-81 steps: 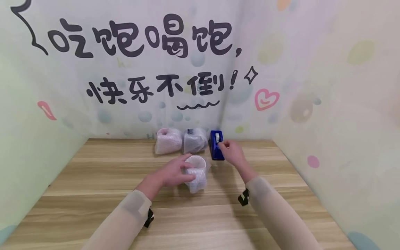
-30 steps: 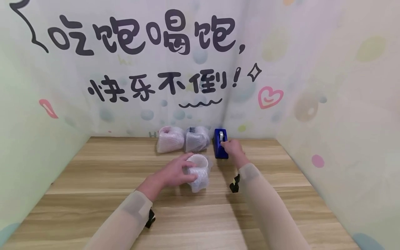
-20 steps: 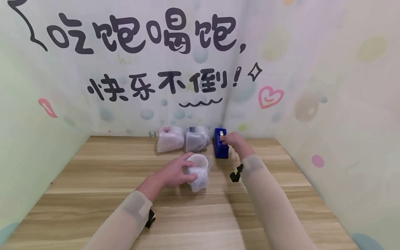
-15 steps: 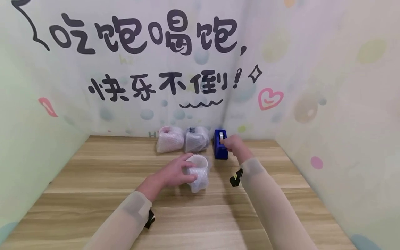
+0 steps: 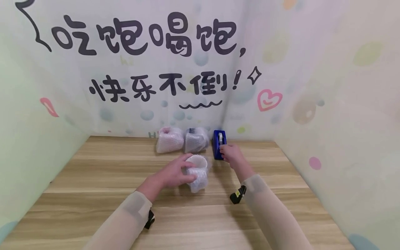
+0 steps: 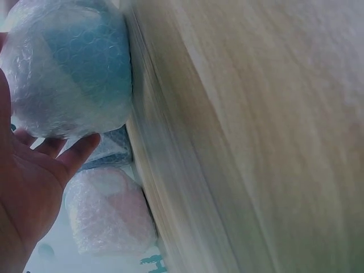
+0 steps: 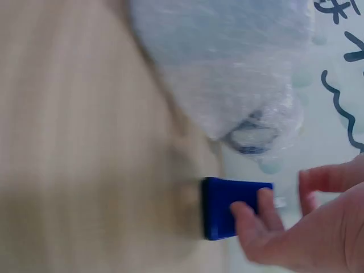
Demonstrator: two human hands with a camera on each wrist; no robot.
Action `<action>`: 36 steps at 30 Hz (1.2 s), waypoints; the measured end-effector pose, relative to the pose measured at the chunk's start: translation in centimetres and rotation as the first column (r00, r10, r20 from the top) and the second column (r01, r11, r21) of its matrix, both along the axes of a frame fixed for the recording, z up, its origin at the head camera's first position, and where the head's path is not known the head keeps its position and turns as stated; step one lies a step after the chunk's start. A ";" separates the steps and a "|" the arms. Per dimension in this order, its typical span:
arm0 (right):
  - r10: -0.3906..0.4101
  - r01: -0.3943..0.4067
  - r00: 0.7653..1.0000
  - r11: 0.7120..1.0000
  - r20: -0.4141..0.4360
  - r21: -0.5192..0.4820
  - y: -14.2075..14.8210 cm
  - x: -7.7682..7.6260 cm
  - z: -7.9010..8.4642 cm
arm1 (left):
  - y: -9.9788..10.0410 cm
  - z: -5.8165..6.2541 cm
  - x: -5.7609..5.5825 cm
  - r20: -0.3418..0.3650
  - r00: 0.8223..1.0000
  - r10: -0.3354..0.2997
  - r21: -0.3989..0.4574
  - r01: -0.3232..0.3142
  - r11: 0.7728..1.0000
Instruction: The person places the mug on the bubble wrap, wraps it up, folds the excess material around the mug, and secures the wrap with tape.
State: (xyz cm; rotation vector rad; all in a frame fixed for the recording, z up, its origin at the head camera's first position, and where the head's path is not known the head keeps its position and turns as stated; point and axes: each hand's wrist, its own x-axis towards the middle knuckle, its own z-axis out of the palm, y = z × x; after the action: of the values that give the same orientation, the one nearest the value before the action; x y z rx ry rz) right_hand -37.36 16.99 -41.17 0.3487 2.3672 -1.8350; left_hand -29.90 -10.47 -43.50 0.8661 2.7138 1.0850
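Observation:
On the wooden table stands a cup in bubble wrap, its round white mouth facing up. Bluish colour shows through the wrap in the left wrist view. My left hand holds this cup from its left side, thumb and fingers spread around it. Farther back and to the right is a blue tape dispenser with a roll of clear tape. My right hand is at the dispenser's near end, fingertips overlapping its right edge. I cannot tell whether tape is pinched between those fingers.
Two more bubble-wrapped items, one pinkish and one greyish with a dark mark, stand side by side against the printed back wall. Pale walls bound the wooden table left and right.
The right hand reached forward to the tape roll, then drew back toward the dispenser's near end. My left hand stays around the wrapped cup.

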 end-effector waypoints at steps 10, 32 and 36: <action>0.014 -0.076 0.980 0.947 -0.197 -0.313 0.7 2.2 -2.5 | -0.2 -0.1 0.0 0.014 1.000 0.020 -0.002 -0.020 1.000; 0.088 -0.159 0.974 0.921 -0.207 -0.356 1.7 3.9 -3.4 | 0.0 -0.2 0.2 0.023 1.000 0.018 -0.006 -0.018 1.000; 0.026 -0.046 0.992 0.987 -0.127 -0.154 1.5 5.8 -2.2 | 0.1 -0.2 0.2 0.025 1.000 0.017 0.003 -0.017 1.000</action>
State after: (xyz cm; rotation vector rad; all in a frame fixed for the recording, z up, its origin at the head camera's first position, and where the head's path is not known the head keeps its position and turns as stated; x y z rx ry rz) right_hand -31.58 18.46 -43.34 0.1774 2.2696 -2.0660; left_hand -29.72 -10.39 -43.65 0.8257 2.7047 1.0969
